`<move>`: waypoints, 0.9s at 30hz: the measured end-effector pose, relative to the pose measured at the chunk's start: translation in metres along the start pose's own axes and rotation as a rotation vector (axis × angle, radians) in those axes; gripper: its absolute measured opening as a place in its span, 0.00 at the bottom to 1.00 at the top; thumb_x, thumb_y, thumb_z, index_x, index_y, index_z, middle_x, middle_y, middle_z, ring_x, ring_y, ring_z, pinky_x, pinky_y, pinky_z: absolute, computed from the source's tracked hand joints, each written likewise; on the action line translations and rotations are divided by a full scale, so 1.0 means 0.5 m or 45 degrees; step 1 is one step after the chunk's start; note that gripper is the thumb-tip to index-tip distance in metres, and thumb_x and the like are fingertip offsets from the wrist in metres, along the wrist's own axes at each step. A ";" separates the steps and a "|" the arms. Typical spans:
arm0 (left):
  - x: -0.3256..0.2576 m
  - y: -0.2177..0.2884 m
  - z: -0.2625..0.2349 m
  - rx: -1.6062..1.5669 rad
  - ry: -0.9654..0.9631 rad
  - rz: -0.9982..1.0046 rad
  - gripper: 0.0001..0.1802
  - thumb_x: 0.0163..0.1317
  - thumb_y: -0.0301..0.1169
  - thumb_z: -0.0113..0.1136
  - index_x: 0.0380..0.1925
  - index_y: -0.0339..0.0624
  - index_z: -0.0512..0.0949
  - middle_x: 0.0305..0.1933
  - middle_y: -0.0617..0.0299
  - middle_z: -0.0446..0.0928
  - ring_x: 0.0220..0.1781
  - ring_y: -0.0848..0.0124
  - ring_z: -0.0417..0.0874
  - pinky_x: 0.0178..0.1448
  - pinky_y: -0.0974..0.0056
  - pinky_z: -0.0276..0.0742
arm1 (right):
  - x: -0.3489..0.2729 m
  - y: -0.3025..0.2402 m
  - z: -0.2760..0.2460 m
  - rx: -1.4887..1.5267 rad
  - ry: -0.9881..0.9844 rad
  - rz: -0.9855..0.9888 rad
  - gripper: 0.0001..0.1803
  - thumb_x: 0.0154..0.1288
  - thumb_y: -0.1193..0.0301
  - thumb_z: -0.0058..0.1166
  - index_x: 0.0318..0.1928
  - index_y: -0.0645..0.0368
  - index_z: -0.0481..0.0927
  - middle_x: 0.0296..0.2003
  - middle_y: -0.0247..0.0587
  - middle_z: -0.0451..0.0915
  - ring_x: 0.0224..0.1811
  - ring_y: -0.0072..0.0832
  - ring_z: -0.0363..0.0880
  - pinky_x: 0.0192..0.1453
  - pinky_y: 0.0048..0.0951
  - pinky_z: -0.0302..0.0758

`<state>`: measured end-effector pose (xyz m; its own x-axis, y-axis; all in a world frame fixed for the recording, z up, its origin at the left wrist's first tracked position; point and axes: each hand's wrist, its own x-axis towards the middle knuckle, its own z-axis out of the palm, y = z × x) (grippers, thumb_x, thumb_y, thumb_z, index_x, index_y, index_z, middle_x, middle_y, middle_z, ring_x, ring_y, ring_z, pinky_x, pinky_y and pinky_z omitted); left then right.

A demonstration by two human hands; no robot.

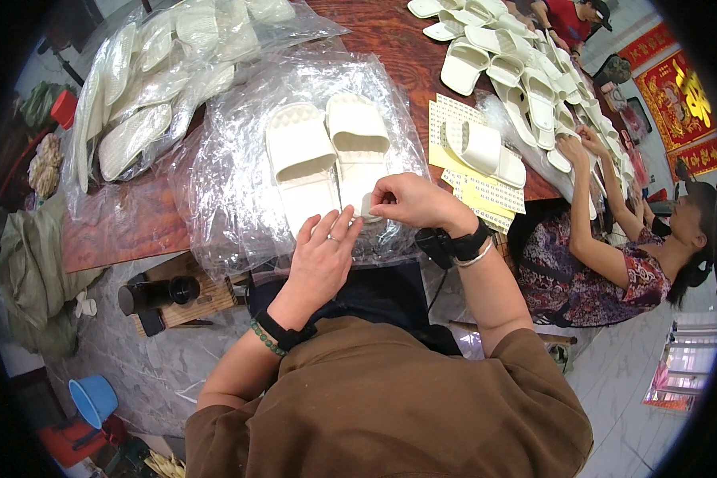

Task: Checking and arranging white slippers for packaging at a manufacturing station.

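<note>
A pair of cream slide slippers, the left one and the right one, lies side by side on a stack of clear plastic bags, toes pointing away from me. My left hand rests with fingers stretched out over the heel ends, at the near edge of the pair. Thumb and fingers of my right hand are pinched together over the heel of the right slipper. Whatever is in that pinch, if anything, is too small to make out. Sticker sheets lie to the right, with a single slipper on top.
Bagged slippers cover the far left of the red-brown wooden table. Loose slippers are heaped at the far right, where another person reaches in. Below the table's left edge, a dark bottle lies on a wooden stool.
</note>
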<state>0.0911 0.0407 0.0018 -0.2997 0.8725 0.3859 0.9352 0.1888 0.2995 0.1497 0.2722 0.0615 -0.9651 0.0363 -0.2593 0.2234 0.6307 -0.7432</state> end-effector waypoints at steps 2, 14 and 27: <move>-0.002 -0.001 0.000 0.007 -0.005 0.000 0.29 0.56 0.27 0.62 0.61 0.41 0.76 0.70 0.56 0.69 0.66 0.59 0.71 0.73 0.50 0.60 | 0.005 -0.006 0.006 -0.112 0.026 0.002 0.11 0.59 0.68 0.64 0.37 0.63 0.84 0.30 0.49 0.85 0.32 0.39 0.84 0.38 0.35 0.78; -0.004 -0.005 0.004 -0.002 -0.023 -0.004 0.31 0.56 0.28 0.63 0.63 0.43 0.74 0.71 0.57 0.68 0.67 0.59 0.70 0.73 0.50 0.60 | 0.017 0.008 0.014 -0.160 0.001 0.008 0.09 0.60 0.71 0.64 0.37 0.63 0.84 0.29 0.44 0.84 0.29 0.30 0.81 0.35 0.31 0.76; -0.003 -0.003 0.002 0.012 -0.029 -0.008 0.32 0.55 0.27 0.63 0.64 0.43 0.74 0.71 0.57 0.68 0.67 0.59 0.71 0.72 0.50 0.61 | 0.068 0.020 -0.027 -0.176 0.316 0.093 0.11 0.63 0.69 0.64 0.38 0.67 0.84 0.29 0.46 0.85 0.31 0.30 0.83 0.37 0.32 0.78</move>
<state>0.0901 0.0397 0.0000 -0.3016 0.8814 0.3636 0.9350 0.1987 0.2939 0.1172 0.2903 0.0534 -0.9549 0.2630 -0.1376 0.2890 0.7185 -0.6326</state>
